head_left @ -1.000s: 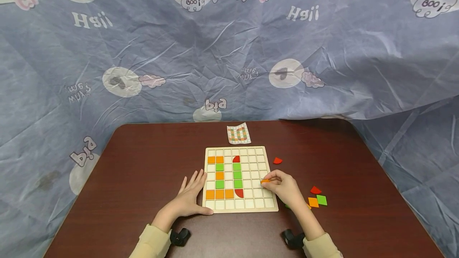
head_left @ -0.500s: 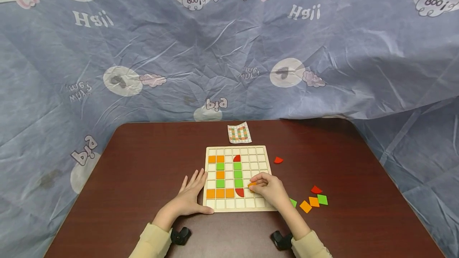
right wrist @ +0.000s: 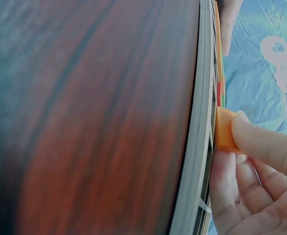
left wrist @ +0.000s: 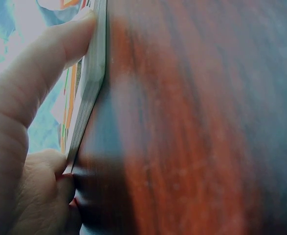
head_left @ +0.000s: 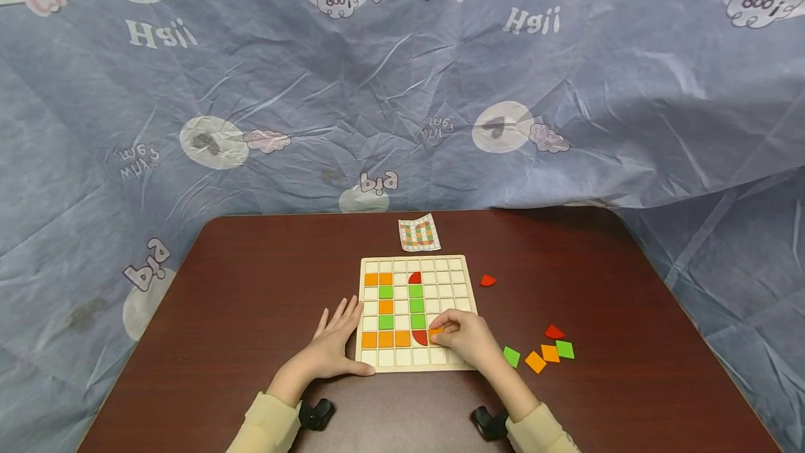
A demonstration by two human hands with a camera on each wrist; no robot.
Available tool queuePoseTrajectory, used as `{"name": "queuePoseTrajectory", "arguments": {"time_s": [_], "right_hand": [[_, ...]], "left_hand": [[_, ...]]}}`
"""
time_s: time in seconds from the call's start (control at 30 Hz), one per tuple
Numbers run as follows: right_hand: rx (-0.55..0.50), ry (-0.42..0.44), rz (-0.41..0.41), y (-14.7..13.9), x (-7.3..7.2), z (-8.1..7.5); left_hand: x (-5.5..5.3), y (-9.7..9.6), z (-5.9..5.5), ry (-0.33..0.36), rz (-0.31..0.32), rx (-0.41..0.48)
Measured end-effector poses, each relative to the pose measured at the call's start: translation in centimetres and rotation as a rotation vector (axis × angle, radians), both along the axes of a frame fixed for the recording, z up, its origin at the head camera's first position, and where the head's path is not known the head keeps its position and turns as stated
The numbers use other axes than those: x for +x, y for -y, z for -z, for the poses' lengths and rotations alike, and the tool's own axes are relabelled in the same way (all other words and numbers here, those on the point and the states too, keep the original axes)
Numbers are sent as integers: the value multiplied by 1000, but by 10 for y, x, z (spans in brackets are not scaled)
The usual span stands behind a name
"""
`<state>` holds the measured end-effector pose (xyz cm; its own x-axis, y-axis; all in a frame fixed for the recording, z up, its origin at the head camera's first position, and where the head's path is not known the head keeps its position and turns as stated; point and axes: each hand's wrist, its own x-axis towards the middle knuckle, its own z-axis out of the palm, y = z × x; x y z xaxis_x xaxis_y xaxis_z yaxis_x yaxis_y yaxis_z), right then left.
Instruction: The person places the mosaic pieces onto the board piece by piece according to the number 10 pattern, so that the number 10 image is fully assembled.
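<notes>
A pale grid board (head_left: pixel 455 357) lies on the dark wooden table, with orange and green squares and red quarter-circle pieces set in some cells. My right hand (head_left: pixel 468 338) pinches an orange square tile (right wrist: pixel 225 129) between thumb and fingers. The tile is tilted at the board, in the cell just right of the lower red quarter-circle (head_left: pixel 420 338). My left hand (head_left: pixel 333 348) rests at the board's left side with fingers spread. Its thumb (left wrist: pixel 60 49) lies on the near left corner, and the fingertips are at the left edge.
Right of the board lie loose orange squares (head_left: pixel 535 362), green squares (head_left: pixel 564 349) and red quarter-circles (head_left: pixel 554 332). Another red quarter-circle (head_left: pixel 487 280) is near the board's upper right. A printed pattern card (head_left: pixel 419 233) lies behind the board. A patterned cloth (head_left: pixel 402 89) hangs beyond the table.
My right hand has carried the orange tile left across the board and down to the cell beside the lower red piece. The left hand has stayed in place.
</notes>
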<state>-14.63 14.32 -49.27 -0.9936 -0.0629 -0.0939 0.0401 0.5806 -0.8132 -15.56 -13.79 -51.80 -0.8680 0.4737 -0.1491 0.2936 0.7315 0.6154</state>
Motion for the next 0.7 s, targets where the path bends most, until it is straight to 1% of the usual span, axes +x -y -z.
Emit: {"name": "queuePoseTrajectory", "arguments": {"time_s": [0.17, 0.33, 0.47, 0.6, 0.7], "right_hand": [[47, -16, -5, 2, 0, 0], [93, -65, 14, 3, -1, -1], [125, -103, 7, 4, -1, -1], [141, -112, 3, 5, -1, 0], [135, -101, 7, 5, -1, 0]], "left_hand": [[0, 0, 0, 2, 0, 3], [1, 1, -1, -4, -4, 5], [1, 0, -1, -6, -5, 6], [1, 0, 0, -5, -3, 5], [0, 1, 0, -1, -2, 1]]}}
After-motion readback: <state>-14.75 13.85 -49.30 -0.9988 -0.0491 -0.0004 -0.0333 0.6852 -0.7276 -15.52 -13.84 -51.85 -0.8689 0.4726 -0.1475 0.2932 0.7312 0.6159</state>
